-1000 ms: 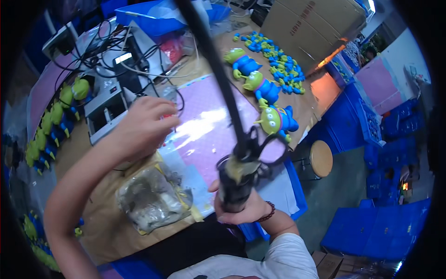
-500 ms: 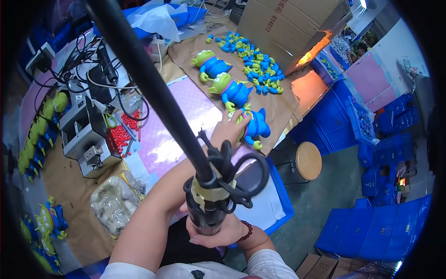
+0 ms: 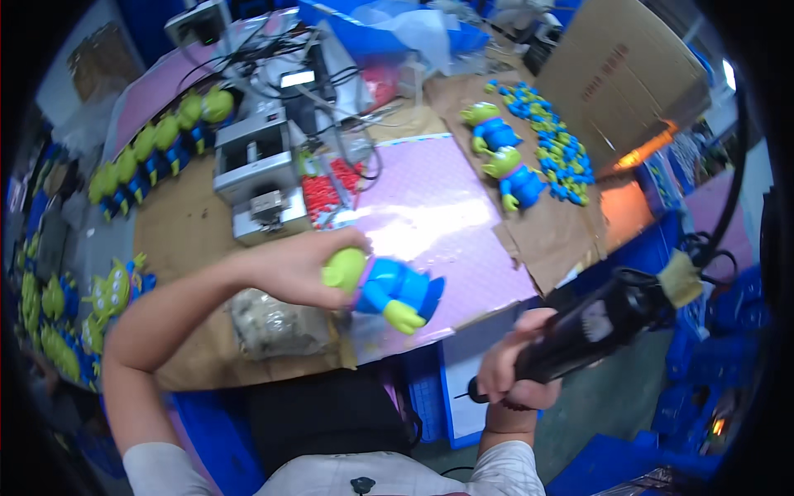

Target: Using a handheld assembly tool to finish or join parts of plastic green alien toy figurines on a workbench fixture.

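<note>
The left hand (image 3: 299, 269) is closing around the green head of a toy figure (image 3: 385, 289) with a blue body and green feet, holding it on its side above the near part of the pink mat (image 3: 430, 207). The right hand (image 3: 517, 372) is gripping the handle of a black power screwdriver (image 3: 604, 318), fingers wrapped tight, off the near right edge of the table over the floor; the tool's cable (image 3: 728, 198) is rising to the right.

Under the left wrist a clear plastic bag (image 3: 269, 322) is lying at the near edge of the brown table (image 3: 186, 240). The mat's middle is lying bare, giving open room between the held toy and the far things. Just left of the mat a tray of small red parts (image 3: 327, 190) is sitting beside a grey machine (image 3: 256, 174).

At the far right two finished toy figures (image 3: 504, 161) are lying on cardboard, with a heap of small blue and green parts (image 3: 554, 145) beyond them, too many to count. A row of about five green toys (image 3: 157, 145) is lining the far left, and more are standing along the left edge, their number unclear. A big cardboard box (image 3: 620, 66) is closing off the far right corner.
</note>
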A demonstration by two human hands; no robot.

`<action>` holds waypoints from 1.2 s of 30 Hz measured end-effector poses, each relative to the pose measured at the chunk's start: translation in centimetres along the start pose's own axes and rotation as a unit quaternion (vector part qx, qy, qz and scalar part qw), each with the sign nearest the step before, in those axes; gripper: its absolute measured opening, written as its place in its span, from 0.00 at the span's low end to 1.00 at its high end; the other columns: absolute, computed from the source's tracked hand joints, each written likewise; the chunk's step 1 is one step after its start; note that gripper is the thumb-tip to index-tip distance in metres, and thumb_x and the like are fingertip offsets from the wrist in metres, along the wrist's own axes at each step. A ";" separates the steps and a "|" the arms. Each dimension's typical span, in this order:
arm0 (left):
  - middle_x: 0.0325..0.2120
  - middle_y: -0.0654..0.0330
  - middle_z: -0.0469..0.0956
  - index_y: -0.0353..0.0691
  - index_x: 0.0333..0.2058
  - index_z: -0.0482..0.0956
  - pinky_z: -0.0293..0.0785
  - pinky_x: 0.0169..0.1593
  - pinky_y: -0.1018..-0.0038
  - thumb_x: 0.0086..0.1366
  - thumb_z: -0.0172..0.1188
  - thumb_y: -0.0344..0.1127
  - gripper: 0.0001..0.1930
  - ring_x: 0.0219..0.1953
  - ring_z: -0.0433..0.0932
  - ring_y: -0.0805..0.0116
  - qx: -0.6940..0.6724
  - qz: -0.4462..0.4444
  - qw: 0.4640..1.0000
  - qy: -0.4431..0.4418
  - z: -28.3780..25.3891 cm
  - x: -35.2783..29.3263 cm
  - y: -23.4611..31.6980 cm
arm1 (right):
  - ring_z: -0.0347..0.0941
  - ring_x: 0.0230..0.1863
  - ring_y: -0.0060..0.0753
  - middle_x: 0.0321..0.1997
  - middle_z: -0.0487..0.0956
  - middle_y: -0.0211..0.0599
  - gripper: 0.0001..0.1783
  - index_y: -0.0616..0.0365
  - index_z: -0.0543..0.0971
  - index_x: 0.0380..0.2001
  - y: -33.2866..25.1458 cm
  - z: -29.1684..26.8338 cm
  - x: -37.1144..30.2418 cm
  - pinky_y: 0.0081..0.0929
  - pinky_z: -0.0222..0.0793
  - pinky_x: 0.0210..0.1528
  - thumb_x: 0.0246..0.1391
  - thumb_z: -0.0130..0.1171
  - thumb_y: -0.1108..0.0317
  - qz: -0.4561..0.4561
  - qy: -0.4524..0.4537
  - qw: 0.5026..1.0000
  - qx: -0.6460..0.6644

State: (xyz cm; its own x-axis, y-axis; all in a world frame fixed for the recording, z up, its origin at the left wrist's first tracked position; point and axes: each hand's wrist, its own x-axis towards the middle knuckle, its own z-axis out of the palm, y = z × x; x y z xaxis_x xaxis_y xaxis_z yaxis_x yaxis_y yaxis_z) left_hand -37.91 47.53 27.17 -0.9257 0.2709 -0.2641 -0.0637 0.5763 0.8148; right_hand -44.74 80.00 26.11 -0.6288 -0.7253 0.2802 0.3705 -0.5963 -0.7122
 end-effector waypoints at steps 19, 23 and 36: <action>0.50 0.46 0.73 0.37 0.53 0.70 0.70 0.53 0.55 0.59 0.58 0.56 0.31 0.53 0.72 0.44 0.154 -0.243 0.958 0.004 -2.7 -8.2 -10.7 | 0.71 0.21 0.29 0.25 0.72 0.33 0.36 0.52 0.53 0.59 16.7 8.4 19.9 0.32 0.74 0.29 0.52 0.63 0.70 -0.162 -0.170 0.964 -0.121; 0.60 0.46 0.62 0.48 0.56 0.70 0.63 0.57 0.43 0.50 0.66 0.52 0.34 0.61 0.60 0.39 0.287 -0.067 0.908 0.298 3.6 -13.2 -9.8 | 0.72 0.23 0.28 0.25 0.72 0.35 0.31 0.54 0.57 0.55 20.9 9.5 23.7 0.28 0.73 0.29 0.50 0.57 0.81 -0.169 -0.236 0.949 -0.125; 0.64 0.48 0.57 0.58 0.47 0.75 0.64 0.55 0.37 0.53 0.60 0.33 0.20 0.61 0.54 0.24 0.320 -0.042 0.844 0.429 15.9 -11.3 -12.7 | 0.75 0.21 0.28 0.23 0.76 0.36 0.23 0.69 0.64 0.48 25.8 11.1 27.0 0.25 0.71 0.27 0.48 0.57 0.82 0.011 -0.076 0.967 -0.245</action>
State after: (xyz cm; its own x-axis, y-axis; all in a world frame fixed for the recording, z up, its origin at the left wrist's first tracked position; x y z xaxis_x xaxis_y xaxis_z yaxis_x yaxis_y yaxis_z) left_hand -20.70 49.35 11.60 -0.8745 -0.2914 0.3878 -0.1820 0.9382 0.2944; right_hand -44.57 41.20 22.43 -0.5035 -0.8001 0.3261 -0.0082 -0.3730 -0.9278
